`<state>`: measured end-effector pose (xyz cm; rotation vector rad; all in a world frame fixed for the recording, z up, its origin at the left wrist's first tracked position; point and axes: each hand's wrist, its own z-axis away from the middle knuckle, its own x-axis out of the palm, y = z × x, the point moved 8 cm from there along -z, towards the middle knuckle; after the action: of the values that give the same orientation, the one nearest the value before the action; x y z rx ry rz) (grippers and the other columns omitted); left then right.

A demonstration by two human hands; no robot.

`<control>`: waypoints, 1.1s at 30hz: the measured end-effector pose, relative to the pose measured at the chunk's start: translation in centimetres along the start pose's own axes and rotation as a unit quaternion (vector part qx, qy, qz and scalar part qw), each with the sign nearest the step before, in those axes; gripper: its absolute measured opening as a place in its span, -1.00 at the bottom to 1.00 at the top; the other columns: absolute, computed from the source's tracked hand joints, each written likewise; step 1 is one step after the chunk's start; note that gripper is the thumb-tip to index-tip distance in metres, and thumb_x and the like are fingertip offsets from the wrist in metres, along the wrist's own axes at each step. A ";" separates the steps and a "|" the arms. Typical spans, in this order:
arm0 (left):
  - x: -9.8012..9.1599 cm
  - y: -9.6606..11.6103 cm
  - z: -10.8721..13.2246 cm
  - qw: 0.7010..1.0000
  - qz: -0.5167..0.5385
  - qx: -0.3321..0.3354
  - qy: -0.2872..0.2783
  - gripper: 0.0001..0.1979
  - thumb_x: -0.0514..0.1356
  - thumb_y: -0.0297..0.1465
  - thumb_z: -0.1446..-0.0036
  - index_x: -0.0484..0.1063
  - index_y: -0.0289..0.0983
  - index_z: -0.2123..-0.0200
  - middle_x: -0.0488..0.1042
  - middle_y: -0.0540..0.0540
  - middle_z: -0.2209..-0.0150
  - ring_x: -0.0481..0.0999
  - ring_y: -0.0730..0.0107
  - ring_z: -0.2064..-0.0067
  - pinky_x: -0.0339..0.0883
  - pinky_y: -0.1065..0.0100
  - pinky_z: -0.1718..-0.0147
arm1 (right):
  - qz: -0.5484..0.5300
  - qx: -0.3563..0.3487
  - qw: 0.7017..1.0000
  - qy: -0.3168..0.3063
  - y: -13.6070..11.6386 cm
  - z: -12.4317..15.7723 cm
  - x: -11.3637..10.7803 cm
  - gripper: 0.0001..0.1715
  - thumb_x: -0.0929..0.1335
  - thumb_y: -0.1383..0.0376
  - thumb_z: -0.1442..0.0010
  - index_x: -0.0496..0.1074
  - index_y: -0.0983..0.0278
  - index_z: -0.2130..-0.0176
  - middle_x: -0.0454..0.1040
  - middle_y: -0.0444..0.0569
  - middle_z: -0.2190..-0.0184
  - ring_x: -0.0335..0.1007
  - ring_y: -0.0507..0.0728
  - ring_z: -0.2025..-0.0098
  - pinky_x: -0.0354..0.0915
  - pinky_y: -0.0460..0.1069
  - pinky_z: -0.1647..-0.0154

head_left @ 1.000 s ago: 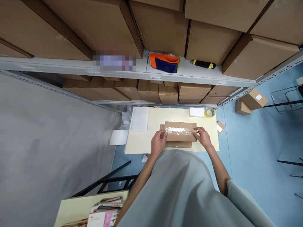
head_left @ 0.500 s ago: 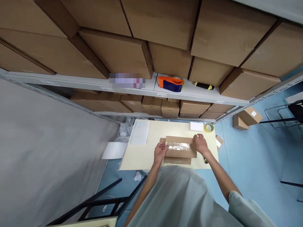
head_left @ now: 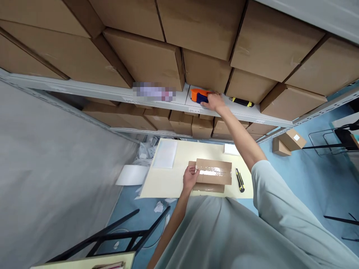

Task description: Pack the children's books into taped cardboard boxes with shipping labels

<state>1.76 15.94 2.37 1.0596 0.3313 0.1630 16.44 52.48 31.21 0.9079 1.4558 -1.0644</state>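
A small cardboard box with shiny clear tape across its top lies on the cream table. My left hand holds the box by its left edge, fingers curled over it. Up on the grey shelf, my right hand is closed round the right part of the orange and blue tape dispenser. To the right of the box, a black and yellow utility knife lies on the table.
A second yellow and black knife lies on the shelf, right of my right hand. Cardboard boxes fill the shelves. White sheets lie at the table's back left, a white box at its back right.
My right hand has left the box's right side, reached up to the shelf and taken hold of the dispenser. The knife on the table is now uncovered. My left hand stays on the box.
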 end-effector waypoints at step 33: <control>1.1 0.0 -0.4 0.998 -0.024 0.055 -0.010 -0.72 0.38 -0.37 0.03 0.45 -0.21 0.21 0.55 -0.05 0.29 0.56 0.29 0.28 0.52 0.24 0.17 | -0.537 0.038 0.699 -0.472 0.8 35.3 12.5 -0.20 0.50 -0.36 -0.15 0.55 0.34 0.25 0.62 -0.04 0.41 0.54 0.09 0.36 0.47 -0.04 0.27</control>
<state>2.68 16.58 1.94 1.1598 0.3508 0.0929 26.38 19.07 17.45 -0.6354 0.9154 -2.0194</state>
